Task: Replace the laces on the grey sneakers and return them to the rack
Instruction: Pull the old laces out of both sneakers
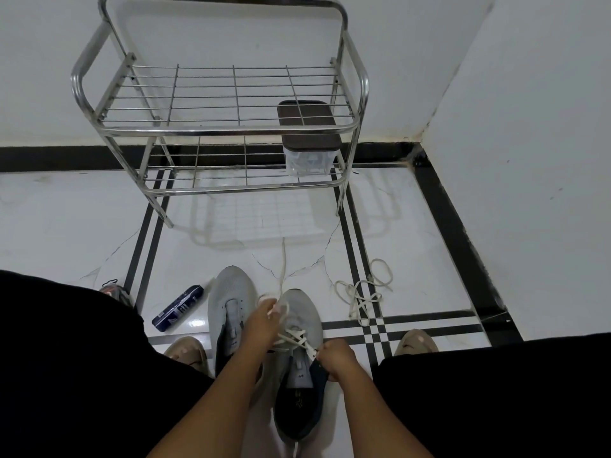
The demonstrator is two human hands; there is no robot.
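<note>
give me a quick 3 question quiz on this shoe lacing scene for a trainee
1. True or false: the left sneaker already has a lace threaded through it.
2. Multiple choice: where is the clear box with the dark lid? A) on the top shelf of the rack B) on the lower shelf of the rack C) on the floor
3. Fill in: a loose lace lies on the floor to the ____ of the right sneaker.

Key
1. False. It has no lace; the left hand and right hand are working the lace on the right sneaker.
2. B
3. right
</note>
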